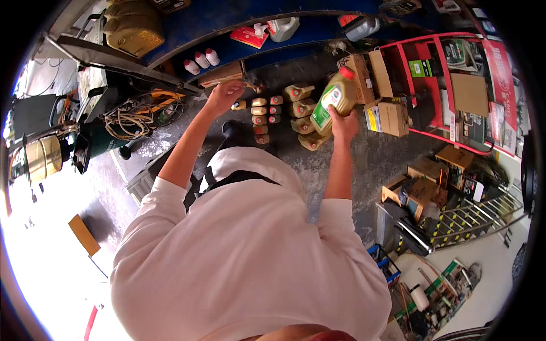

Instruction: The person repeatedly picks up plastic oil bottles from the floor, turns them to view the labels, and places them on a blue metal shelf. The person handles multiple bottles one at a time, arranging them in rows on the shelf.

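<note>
My right hand (343, 123) is closed around a gold plastic oil jug (340, 98) with a red cap and a green and white label. The jug tilts, cap toward the far right. Beneath it on the floor stand several similar gold jugs (301, 109) in a column. Left of them are small gold bottles (259, 111) with reddish caps, in short rows. My left hand (226, 95) has its fingers curled at the near edge of an open cardboard box (223, 74). The box's inside and the fingertips are partly hidden.
A blue shelf (210, 35) at the back holds white bottles (202, 59) and a grey jug (282, 28). Open cartons (358, 74) and a red rack (446, 85) stand at right. Coiled hose (133, 120) hangs at left; a metal railing (480, 216) lies lower right.
</note>
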`<state>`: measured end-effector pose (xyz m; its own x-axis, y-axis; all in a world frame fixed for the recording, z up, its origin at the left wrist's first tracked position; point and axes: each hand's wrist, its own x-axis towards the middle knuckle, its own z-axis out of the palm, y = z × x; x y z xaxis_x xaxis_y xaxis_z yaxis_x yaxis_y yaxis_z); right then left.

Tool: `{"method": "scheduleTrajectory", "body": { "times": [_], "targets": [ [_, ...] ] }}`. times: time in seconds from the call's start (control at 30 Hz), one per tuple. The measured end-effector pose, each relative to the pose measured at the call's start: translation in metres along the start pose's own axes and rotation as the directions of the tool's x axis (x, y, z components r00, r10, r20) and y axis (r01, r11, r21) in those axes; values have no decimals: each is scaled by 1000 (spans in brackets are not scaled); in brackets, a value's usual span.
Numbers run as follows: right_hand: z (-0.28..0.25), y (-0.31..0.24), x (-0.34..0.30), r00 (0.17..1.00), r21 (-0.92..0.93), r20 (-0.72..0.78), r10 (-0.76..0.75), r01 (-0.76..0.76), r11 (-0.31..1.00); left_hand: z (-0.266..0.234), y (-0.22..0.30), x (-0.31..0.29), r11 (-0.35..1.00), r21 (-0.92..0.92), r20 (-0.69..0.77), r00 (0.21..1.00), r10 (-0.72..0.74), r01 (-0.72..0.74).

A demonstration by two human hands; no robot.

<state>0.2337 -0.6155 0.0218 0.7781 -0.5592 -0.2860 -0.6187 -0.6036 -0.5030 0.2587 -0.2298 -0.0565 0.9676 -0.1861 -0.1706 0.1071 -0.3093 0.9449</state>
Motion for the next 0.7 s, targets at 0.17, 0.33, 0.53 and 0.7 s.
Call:
{"method": "scheduleTrajectory", "body": {
  "times": [0.17, 0.33, 0.53, 0.7],
  "targets": [
    [27, -5, -8, 955, 678, 292, 43, -239, 695, -1, 31, 13, 997, -60, 123, 992, -40, 48],
    [63, -9, -15, 923, 821, 384, 17, -350, 451, -12, 42, 22, 996, -85, 180, 983, -23, 39],
    [82, -8, -5, 879, 901, 425, -217, -388, 193, -33, 21, 28, 986, -168, 104, 994, 27, -9],
    [81, -30, 20, 797, 895, 433, -422, -434, 99, -34, 28, 22, 987, -160, 57, 998, 4, 6]
  ]
}}
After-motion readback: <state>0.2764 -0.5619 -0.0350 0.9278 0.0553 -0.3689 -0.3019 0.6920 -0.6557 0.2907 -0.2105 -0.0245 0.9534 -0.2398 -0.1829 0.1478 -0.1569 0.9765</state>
